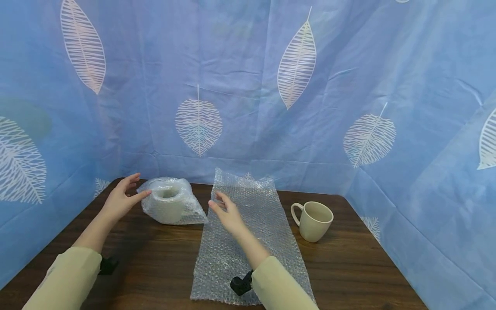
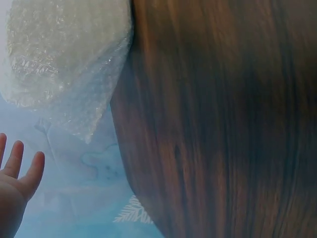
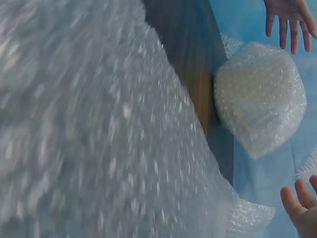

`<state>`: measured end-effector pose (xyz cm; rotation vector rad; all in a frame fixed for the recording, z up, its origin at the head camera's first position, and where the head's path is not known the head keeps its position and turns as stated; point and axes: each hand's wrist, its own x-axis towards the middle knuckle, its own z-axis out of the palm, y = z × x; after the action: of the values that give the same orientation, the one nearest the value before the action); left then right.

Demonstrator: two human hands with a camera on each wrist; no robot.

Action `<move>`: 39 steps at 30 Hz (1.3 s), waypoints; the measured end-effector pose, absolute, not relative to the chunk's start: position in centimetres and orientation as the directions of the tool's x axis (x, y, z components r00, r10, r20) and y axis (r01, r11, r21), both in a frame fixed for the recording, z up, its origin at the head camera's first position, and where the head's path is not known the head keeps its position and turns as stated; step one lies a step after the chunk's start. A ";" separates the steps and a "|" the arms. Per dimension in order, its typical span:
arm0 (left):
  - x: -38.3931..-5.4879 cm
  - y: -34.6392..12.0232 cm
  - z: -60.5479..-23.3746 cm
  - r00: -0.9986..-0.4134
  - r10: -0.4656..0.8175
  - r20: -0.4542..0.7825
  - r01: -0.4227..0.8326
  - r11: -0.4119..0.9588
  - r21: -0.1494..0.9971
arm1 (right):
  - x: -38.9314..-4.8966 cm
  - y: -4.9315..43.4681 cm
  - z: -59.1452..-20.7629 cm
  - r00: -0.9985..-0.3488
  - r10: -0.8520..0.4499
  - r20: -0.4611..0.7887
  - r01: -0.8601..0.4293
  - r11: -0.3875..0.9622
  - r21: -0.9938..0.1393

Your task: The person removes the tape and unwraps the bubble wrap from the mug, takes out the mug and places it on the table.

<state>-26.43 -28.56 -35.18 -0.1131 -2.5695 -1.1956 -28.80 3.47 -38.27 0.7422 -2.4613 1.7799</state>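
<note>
A round pale cup-like thing bundled in bubble wrap sits at the back left of the table, its round opening faintly visible through the wrap. My left hand is just left of this bundle, fingers spread and holding nothing; the left wrist view has a gap between them. Over the left edge of a flat bubble wrap sheet hovers my right hand, its fingers loosely bent and grasping nothing. Right of the sheet stands an upright beige mug, handle toward the left.
The dark wooden table carries all of these things. Blue cloth printed with white leaves hangs behind the table and at both sides. A black wrist camera is by the right sleeve, low over the sheet.
</note>
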 end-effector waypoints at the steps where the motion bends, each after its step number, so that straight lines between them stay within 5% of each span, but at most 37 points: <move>1: -26.6 -28.6 -35.2 -0.952 -0.065 0.300 0.191 0.639 0.745 | -28.9 3.2 -38.4 -0.887 -0.360 0.290 -0.385 0.227 -0.895; 19: -28.2 -28.6 -37.8 -0.954 -0.199 0.224 0.103 0.486 0.868 | -29.3 -0.6 -40.8 -0.946 -0.242 0.217 -0.234 0.045 -0.971; 39: -29.0 -26.5 -40.6 -0.986 -0.152 0.075 0.042 0.209 0.977 | -28.8 -2.9 -41.9 -0.939 -0.344 0.005 0.058 -0.175 -0.983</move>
<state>-29.00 -26.49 -40.63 0.1069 -2.3175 -1.8815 -28.76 -2.91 -41.90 0.3907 -2.1610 2.6061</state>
